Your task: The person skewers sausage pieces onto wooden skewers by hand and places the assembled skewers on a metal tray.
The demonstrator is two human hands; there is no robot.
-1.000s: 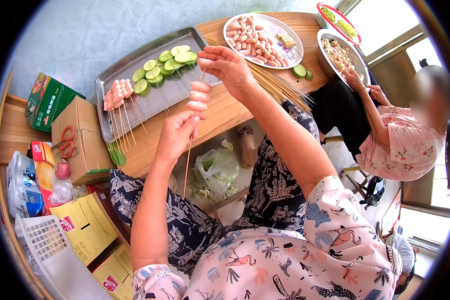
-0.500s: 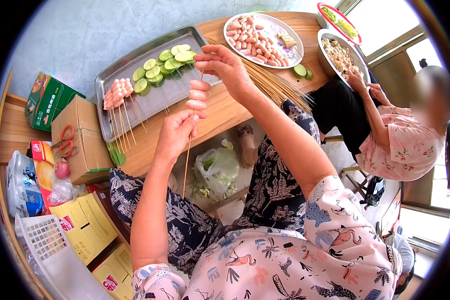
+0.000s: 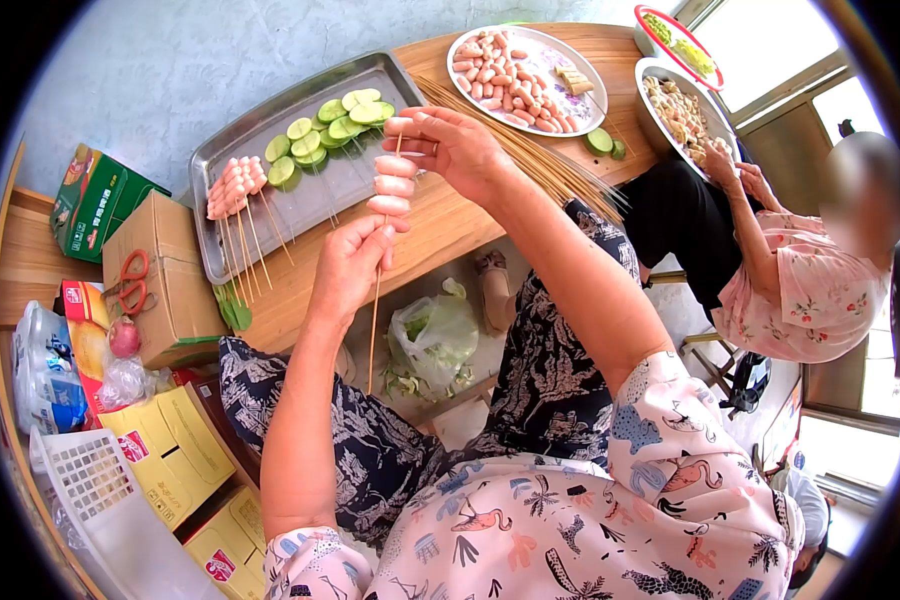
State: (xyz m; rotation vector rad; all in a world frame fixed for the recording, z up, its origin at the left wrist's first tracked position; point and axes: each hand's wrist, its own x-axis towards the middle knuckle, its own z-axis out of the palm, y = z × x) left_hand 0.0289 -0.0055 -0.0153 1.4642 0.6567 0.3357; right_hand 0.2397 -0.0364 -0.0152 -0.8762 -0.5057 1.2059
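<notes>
My left hand (image 3: 350, 265) is closed round a thin wooden skewer (image 3: 375, 335), just below several small pink sausages (image 3: 394, 187) threaded on it. The skewer stands nearly upright, its lower end hanging over my lap. At its top end is my right hand (image 3: 465, 155), fingers bent and pinched together by the tip; what they hold there is hard to make out. Behind my hands, a metal tray (image 3: 210, 155) bears green vegetable slices (image 3: 345, 127) on skewers and finished sausage skewers (image 3: 238, 185). Loose sausages (image 3: 505, 80) lie on a white oval plate (image 3: 602, 92).
Bare skewers (image 3: 545, 165) lie bundled on the wooden table (image 3: 440, 225). At right a co-worker (image 3: 780, 270) has both hands at a metal bowl (image 3: 725, 150) of food. A cardboard box (image 3: 165, 270) with red scissors (image 3: 133, 282) stands left. A plastic bag (image 3: 435, 335) sits below the table.
The skewer and its sausages have shifted slightly up and left with my left hand. My right hand has come down a little towards the tip. The co-worker's hands have moved slightly.
</notes>
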